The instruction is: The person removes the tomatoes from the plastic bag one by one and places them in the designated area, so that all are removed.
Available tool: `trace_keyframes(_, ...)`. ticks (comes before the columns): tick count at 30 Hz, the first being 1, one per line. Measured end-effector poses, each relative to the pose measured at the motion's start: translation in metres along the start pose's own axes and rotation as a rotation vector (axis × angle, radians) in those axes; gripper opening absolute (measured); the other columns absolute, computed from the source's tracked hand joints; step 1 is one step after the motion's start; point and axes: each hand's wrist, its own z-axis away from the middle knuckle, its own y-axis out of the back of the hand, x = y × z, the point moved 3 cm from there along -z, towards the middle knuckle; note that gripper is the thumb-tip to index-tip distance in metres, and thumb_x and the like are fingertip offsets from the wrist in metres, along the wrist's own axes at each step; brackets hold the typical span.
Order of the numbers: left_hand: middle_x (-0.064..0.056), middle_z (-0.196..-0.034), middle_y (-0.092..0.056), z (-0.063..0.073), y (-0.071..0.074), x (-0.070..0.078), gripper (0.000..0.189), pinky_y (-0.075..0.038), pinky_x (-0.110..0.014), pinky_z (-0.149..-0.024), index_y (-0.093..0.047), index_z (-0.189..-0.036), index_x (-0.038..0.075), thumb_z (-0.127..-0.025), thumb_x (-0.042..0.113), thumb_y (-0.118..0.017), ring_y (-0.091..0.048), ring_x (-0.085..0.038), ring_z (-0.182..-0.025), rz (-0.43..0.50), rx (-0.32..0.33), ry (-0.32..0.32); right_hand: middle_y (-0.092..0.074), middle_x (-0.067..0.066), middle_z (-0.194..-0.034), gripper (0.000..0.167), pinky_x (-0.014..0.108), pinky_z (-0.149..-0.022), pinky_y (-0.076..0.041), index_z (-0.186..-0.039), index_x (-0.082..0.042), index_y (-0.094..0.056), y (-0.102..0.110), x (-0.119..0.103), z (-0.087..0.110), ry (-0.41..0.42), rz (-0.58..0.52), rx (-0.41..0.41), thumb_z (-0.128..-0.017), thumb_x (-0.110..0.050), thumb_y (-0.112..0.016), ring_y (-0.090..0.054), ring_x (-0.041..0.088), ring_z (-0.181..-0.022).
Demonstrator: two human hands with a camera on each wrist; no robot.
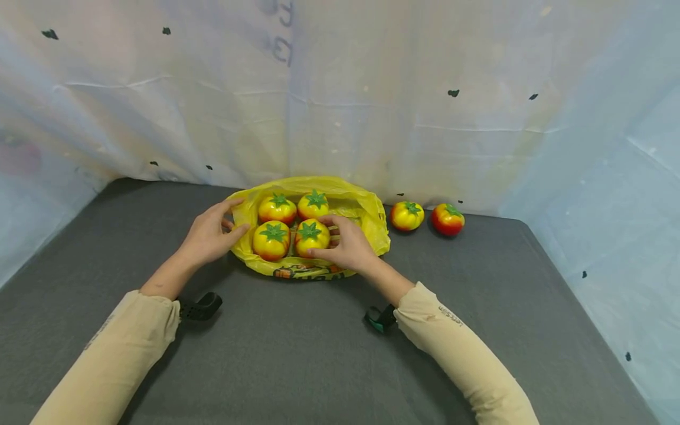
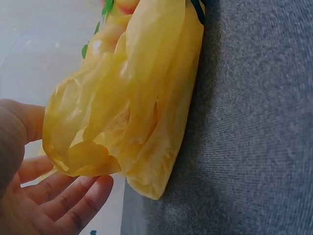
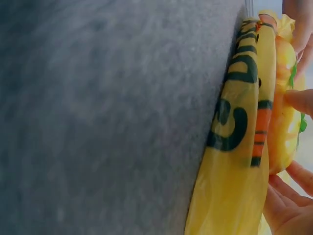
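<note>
R fingers curled rnd tomato, L fingers parted on bag, grey tbl, sheeting.

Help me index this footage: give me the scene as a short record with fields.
Container: yellow bag, mouth open upward, dark printing on its near side
Contents: four tomatoes, green-topped, in two rows
Left grip: touching the bag's left rim
Right grip: holding the front-right tomato in the bag
Outside the bag: two tomatoes, to its right
Surface: dark gray table
Backdrop: pale sheeting
</note>
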Motion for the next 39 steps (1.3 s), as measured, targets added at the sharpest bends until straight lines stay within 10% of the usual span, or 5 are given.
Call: trace_keyframes(39,-0.021,-0.109,-0.051,-0.007,0.006,-0.003,0.059,-0.048,-0.045,-0.073,-0.033,-0.146,-0.001,-0.096,0.02,-0.056,-0.057,-0.035,-0.096,-0.027,0.023,-0.019,-0.054,0.012,-0.129,0.066,0.042,-0.09,-0.052,-0.134,-0.01,-0.05,0.073,0.021,0.041,-0.164,0.015,0.233,-0.078,-0.029,-0.08,-0.06,0.031,-0.112)
